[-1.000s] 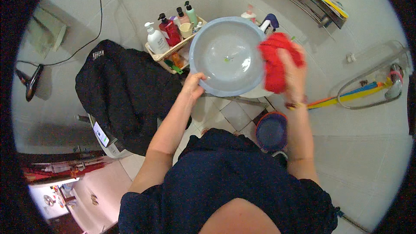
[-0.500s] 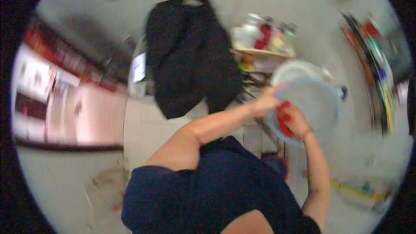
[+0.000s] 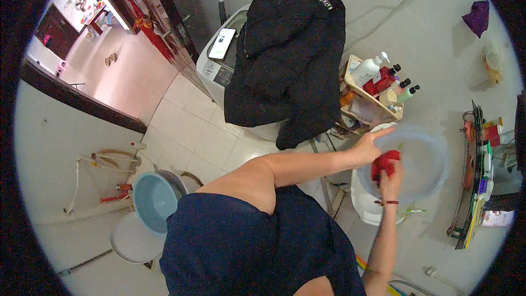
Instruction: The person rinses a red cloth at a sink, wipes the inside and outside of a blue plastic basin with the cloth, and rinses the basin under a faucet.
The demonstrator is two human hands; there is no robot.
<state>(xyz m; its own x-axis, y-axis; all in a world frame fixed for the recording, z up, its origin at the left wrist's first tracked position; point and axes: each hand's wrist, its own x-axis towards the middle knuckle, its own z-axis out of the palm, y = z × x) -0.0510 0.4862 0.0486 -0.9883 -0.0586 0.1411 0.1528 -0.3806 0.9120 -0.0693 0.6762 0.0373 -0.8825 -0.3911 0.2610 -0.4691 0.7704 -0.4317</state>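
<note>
- Basin, pale blue and round, sat over the white sink, its far rim toward the wall shelf.
- My left hand gripped its near-left rim.
- My right hand clutched a red cloth inside the bowl, nearer its centre.

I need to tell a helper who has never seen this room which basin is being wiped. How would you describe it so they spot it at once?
Start at the black jacket draped over the white washing machine, then look right past the wooden shelf of bottles. Just below it is the pale blue round plastic basin, steadied by the left hand while the right hand presses a red cloth into it. Another blue basin sits on the floor.
</note>
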